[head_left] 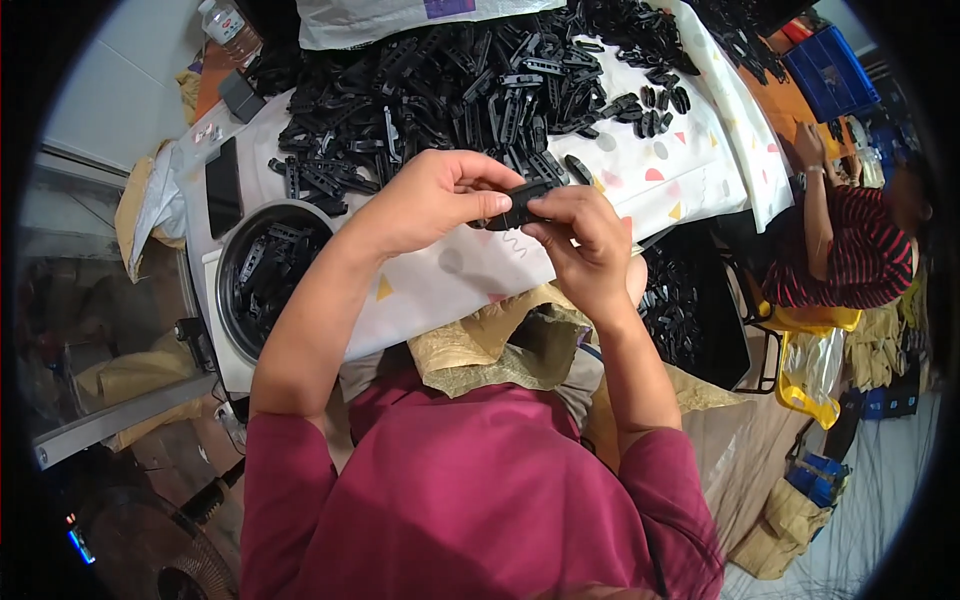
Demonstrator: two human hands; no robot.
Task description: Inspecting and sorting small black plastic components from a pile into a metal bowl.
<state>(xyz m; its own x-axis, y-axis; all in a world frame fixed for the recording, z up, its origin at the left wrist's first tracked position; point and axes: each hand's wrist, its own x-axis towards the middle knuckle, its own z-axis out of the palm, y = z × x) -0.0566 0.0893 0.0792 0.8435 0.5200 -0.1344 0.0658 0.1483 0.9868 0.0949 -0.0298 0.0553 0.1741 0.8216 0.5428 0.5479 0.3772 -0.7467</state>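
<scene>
My left hand (435,198) and my right hand (583,235) meet above the near part of the table. Between them they hold a small black plastic part (527,203), pinched by thumb and fingers from both sides. My fingers cover some of it, so its exact kind cannot be made out. Just beyond the hands spreads a large heap of long black plastic pieces (430,95), some with rows of slots. A single dark oval piece (577,170) lies beside my right hand. Small black oval pieces (655,110) are scattered farther right.
A metal bowl (224,290) holding black pieces stands left, near a dark phone (223,185). The patterned cloth (700,175) covers the table. A black bin (735,335) of pieces is at right. Another person (850,245) sits beyond it, near a blue crate (832,72).
</scene>
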